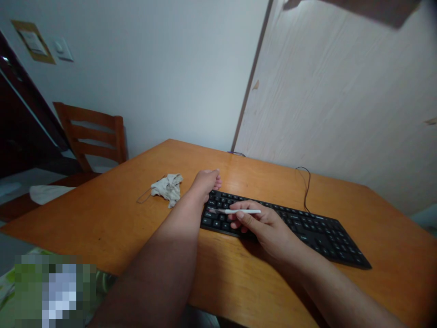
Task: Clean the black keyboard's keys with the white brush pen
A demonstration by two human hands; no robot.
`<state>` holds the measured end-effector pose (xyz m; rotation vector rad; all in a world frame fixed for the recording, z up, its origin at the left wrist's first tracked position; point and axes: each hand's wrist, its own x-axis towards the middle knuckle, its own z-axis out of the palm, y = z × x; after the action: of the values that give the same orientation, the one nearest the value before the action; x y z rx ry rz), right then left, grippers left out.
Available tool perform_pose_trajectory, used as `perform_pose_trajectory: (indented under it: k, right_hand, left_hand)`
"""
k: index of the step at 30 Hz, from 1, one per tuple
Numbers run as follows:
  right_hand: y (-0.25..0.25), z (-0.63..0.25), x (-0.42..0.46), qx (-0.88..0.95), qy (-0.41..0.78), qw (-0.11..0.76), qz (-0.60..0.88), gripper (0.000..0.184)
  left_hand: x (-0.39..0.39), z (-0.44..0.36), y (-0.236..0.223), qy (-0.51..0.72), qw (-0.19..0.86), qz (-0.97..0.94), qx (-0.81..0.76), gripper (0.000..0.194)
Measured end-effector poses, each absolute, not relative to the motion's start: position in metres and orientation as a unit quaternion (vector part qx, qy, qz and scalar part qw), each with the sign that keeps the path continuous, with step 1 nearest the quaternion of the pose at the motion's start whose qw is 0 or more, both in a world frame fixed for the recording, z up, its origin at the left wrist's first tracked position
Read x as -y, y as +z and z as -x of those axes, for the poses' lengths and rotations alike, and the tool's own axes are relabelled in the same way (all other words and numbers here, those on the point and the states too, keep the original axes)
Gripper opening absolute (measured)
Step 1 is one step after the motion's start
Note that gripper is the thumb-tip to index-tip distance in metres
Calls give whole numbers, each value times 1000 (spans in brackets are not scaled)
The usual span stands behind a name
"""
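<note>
A black keyboard point(317, 234) lies at a slant on the wooden table. My right hand point(261, 223) is above its left half, closed in a pinch round a slim brush point(251, 211) with a white handle. The brush lies nearly level, its dark tip pointing left over the keys at the keyboard's left end. My left hand point(206, 181) is at the keyboard's far left corner, fingers curled in; whether it holds anything is hidden. Left of that hand lies a crumpled, greyish-white cloth point(169, 187) with a thin loop of cord or wire.
The wooden table point(136, 237) reaches to a pale wall and a light panel behind. A cable point(309, 187) runs from the keyboard's back edge toward the panel. A wooden chair point(94, 136) stands at the far left. Another thin cable point(237, 153) lies at the table's back edge.
</note>
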<state>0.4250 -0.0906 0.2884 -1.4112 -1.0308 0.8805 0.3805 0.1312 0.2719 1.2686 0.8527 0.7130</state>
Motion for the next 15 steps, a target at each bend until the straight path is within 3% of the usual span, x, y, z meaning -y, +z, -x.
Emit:
perform_pose_trajectory:
  k: [15]
  right_hand:
    - [308,-455,111,442,331,530,644,22]
  left_hand:
    - [-135,-379,270,306,670,-565,-372,29]
